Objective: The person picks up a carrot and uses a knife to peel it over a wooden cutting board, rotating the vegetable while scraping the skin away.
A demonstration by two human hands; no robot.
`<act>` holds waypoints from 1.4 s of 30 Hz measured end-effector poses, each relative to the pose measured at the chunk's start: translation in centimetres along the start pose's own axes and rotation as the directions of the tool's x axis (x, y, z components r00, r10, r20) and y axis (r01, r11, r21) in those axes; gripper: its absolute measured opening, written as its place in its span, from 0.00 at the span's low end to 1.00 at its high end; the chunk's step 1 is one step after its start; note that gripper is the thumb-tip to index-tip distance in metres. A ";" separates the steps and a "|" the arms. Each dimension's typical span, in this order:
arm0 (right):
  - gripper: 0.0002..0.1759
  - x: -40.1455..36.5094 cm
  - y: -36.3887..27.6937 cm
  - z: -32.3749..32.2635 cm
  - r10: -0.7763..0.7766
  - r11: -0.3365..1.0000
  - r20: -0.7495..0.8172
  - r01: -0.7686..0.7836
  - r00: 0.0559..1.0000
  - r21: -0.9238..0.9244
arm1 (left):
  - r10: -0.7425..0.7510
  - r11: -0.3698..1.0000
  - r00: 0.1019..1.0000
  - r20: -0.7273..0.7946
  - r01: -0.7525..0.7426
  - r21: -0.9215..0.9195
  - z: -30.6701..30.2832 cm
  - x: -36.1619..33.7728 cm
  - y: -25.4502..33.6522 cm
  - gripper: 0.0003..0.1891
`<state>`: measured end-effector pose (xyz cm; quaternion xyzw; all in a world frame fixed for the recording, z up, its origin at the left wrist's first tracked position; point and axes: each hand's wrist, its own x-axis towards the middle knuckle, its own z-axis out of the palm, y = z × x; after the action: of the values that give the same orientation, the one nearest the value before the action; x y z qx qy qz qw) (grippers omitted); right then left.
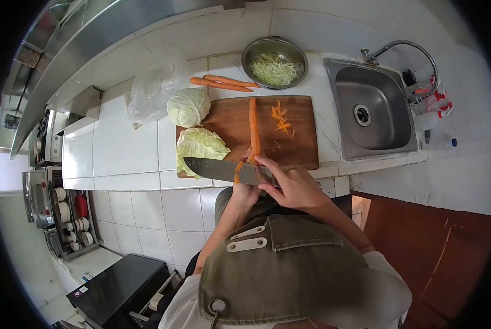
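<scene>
A large kitchen knife (pixel 212 168) lies across in front of me, its broad blade pointing left, with orange shreds stuck on it. My right hand (pixel 296 187) is closed at the knife's handle end, index finger and thumb extended along it; the handle is mostly hidden. Below and behind the blade is my left hand (pixel 246 194), partly covered, its fingertips at the near end of a long carrot (pixel 253 126). That carrot points away over the wooden cutting board (pixel 229 109). Carrot peelings (pixel 281 119) lie on the board's right half.
A cut cabbage piece (pixel 201 149) and a whole cabbage (pixel 189 107) sit at the board's left. Behind are more carrots (pixel 223 83), a clear plastic bag (pixel 156 90) and a metal bowl (pixel 247 60) of shredded cabbage. A sink (pixel 341 109) is set in at the right.
</scene>
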<state>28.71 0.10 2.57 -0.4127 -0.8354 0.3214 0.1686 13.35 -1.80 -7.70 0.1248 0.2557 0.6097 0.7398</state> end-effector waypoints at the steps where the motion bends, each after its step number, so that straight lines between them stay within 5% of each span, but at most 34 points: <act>1: 0.33 0.1 0.0 0.0 -0.002 1.000 -0.002 0.002 1.000 -0.002 | 0.008 0.999 0.999 -0.052 -0.005 0.050 0.3 -0.3 0.1 0.22; 6: 0.31 0.5 0.0 0.0 -0.015 1.000 -0.014 0.015 1.000 -0.002 | 0.026 0.997 0.980 -0.199 -0.010 0.077 0.7 0.1 0.3 0.19; 9: 0.31 1.0 0.8 0.2 -0.016 1.000 -0.075 0.015 0.997 -0.018 | -0.112 0.994 0.990 -0.084 0.111 -0.021 0.7 0.4 0.7 0.16; 11: 0.31 1.2 0.8 -0.6 0.013 1.000 -0.050 -0.014 0.999 -0.020 | -0.190 0.971 0.964 -0.188 0.157 -0.180 3.6 0.3 1.3 0.14; 15: 0.32 0.5 0.4 -1.2 -0.016 1.000 -0.022 0.016 1.000 0.010 | -0.122 0.992 0.976 -0.182 0.122 -0.010 2.9 0.3 1.4 0.15; 20: 0.35 0.1 0.2 -1.1 -0.018 1.000 -0.006 0.018 1.000 -0.006 | -0.044 0.999 0.978 -0.205 0.040 -0.021 3.0 0.4 0.9 0.16; 29: 0.33 0.4 0.3 -1.6 -0.001 1.000 -0.006 0.001 1.000 0.001 | -0.183 0.966 0.980 0.081 0.195 -0.171 1.8 0.2 0.7 0.17; 31: 0.33 0.0 0.5 -1.2 -0.026 1.000 -0.022 0.026 0.999 0.006 | -0.108 0.993 0.980 -0.166 0.099 -0.059 3.6 -0.1 1.1 0.17; 35: 0.33 -0.3 0.4 -1.1 0.013 0.998 0.007 -0.012 1.000 -0.063 | -0.107 0.994 0.990 -0.087 0.107 -0.002 0.8 0.6 0.1 0.19; 37: 0.33 -0.3 0.4 -0.6 -0.005 0.996 -0.023 0.003 1.000 -0.084 | -0.086 0.996 0.971 -0.224 0.091 0.010 1.9 0.4 0.4 0.19; 42: 0.34 0.2 0.9 -1.5 0.089 0.992 -0.007 -0.089 0.996 -0.092 | -0.193 0.970 0.979 -0.065 0.181 -0.160 2.5 0.4 0.6 0.16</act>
<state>29.91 1.25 3.06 -0.4573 -0.8299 0.2892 0.1360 14.25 -0.95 -5.43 0.0182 0.2480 0.5597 0.7905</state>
